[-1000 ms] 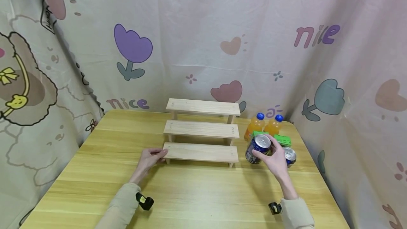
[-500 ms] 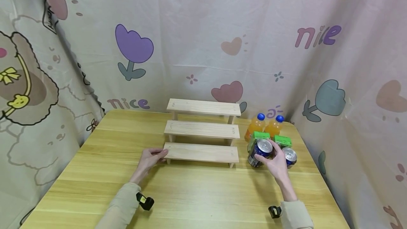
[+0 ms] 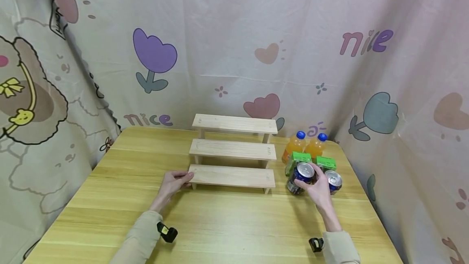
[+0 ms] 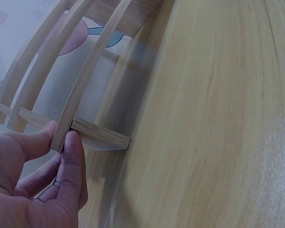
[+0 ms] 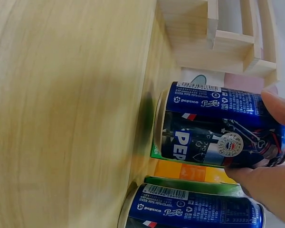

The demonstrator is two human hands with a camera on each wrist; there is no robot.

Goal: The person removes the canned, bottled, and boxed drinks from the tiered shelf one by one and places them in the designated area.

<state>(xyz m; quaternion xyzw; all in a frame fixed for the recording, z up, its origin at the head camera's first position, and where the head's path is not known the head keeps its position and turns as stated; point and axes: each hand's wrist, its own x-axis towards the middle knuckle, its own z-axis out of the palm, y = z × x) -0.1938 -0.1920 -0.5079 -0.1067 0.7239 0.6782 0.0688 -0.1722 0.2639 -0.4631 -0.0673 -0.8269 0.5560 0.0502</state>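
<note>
My left hand (image 3: 176, 184) pinches the left end of the lowest board of a three-tier wooden shelf (image 3: 232, 175). In the left wrist view, the thumb and fingers (image 4: 72, 159) lie on either side of that board. At the table's right, my right hand (image 3: 318, 185) grips a dark blue Pepsi can (image 3: 305, 170) near its top, thumb on one side and fingers on the other. The can (image 5: 223, 126) is upright with its base close to the tabletop; whether it touches is unclear. A second Pepsi can (image 3: 334, 179) stands to its right, partly behind the hand.
Behind the cans are two green-topped boxes, one left (image 3: 301, 157) and one right (image 3: 325, 162). Two orange drink bottles with blue caps (image 3: 295, 144) stand farther back. The wooden table (image 3: 234, 223) meets a printed curtain (image 3: 220, 52) at the back.
My right hand has lowered the Pepsi can and brought it slightly right and nearer to me, so more of the left green box shows. The left hand stays on the shelf.
</note>
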